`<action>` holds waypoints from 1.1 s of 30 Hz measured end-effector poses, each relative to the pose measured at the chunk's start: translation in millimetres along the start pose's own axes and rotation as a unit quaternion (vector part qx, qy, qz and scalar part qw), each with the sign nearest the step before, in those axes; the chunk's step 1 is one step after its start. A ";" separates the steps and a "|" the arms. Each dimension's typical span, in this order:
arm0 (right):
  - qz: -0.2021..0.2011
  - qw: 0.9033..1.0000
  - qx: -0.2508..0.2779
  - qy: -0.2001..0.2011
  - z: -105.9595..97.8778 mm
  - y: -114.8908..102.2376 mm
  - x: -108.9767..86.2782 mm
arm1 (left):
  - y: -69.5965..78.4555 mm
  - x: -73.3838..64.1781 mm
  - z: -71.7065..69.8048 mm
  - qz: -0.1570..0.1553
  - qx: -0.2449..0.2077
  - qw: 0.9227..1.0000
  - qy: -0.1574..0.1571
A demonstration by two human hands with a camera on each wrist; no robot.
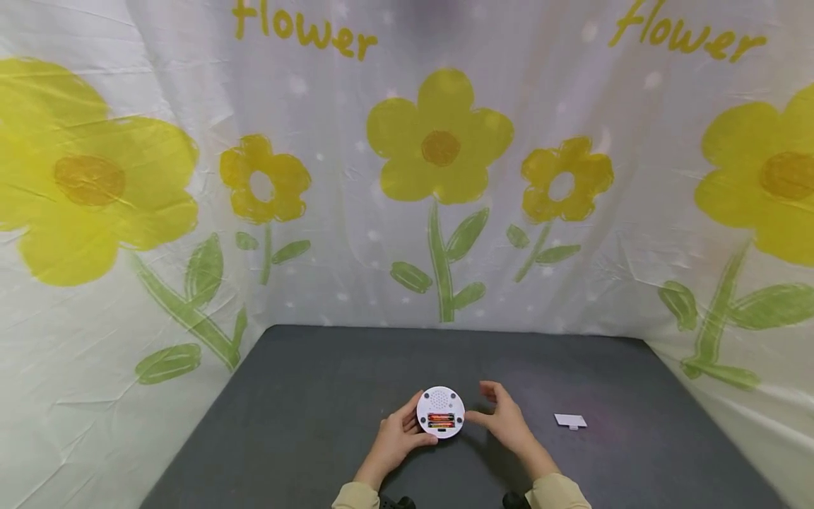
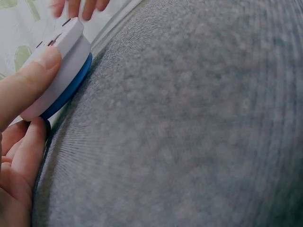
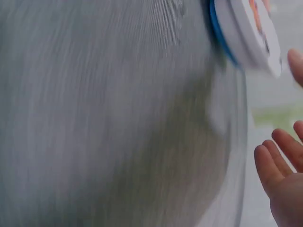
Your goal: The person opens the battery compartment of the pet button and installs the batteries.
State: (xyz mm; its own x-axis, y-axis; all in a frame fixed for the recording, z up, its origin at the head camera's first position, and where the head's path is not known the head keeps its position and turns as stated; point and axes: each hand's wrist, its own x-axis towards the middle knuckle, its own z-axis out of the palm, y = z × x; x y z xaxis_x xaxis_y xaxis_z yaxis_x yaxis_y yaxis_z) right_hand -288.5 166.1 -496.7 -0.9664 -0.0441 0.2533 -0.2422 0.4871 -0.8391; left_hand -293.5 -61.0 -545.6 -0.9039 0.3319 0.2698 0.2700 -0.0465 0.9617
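Note:
A round white device [image 1: 440,404] faces up with its battery compartment uncovered. Two red-and-orange batteries [image 1: 441,418] lie side by side inside it. Small holes and dark feet mark its face, and in the left wrist view its lower rim [image 2: 78,80] is blue. My left hand [image 1: 396,438] grips the device from the left, thumb on the near edge and fingers at the side and beneath. Just off the right edge is my right hand [image 1: 505,420], fingers spread and holding nothing; a gap shows in the right wrist view.
A small white battery cover [image 1: 570,420] with a tab lies on the dark grey table [image 1: 331,375], right of my right hand. A white curtain [image 1: 337,268] with yellow flowers hangs behind the table and along both sides.

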 end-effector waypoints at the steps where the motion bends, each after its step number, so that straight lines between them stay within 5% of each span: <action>1: 0.002 1.000 -0.001 0.010 -5.6 4.2 -0.1 | 4.0 -0.9 0.7 0.000 -0.001 1.000 0.001; 6: 0.022 0.999 -0.015 0.035 -36.8 20.8 -4.2 | 22.6 -6.3 2.0 0.004 0.009 1.000 0.003; 14: 0.085 0.992 -0.093 0.016 -85.7 42.7 -14.8 | -3.1 0.1 -0.8 -0.002 0.010 1.000 0.005; 20: 0.095 0.983 -0.159 0.018 -117.0 65.3 -22.8 | -7.4 0.8 -0.9 -0.006 0.002 1.000 0.006; 33: 0.072 0.978 -0.194 -0.005 -138.0 87.4 -24.6 | -5.8 -0.1 -0.8 -0.009 0.020 1.000 0.011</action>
State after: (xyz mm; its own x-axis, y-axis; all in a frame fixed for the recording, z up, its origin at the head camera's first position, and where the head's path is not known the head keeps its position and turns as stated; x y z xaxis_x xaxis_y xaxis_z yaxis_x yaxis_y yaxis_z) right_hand -274.0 330.1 -509.8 -0.9893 0.0430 0.1394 -0.0533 0.7832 -0.6194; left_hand -295.2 -61.6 -551.1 -0.9159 0.3115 0.2532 0.2653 -0.0036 0.9642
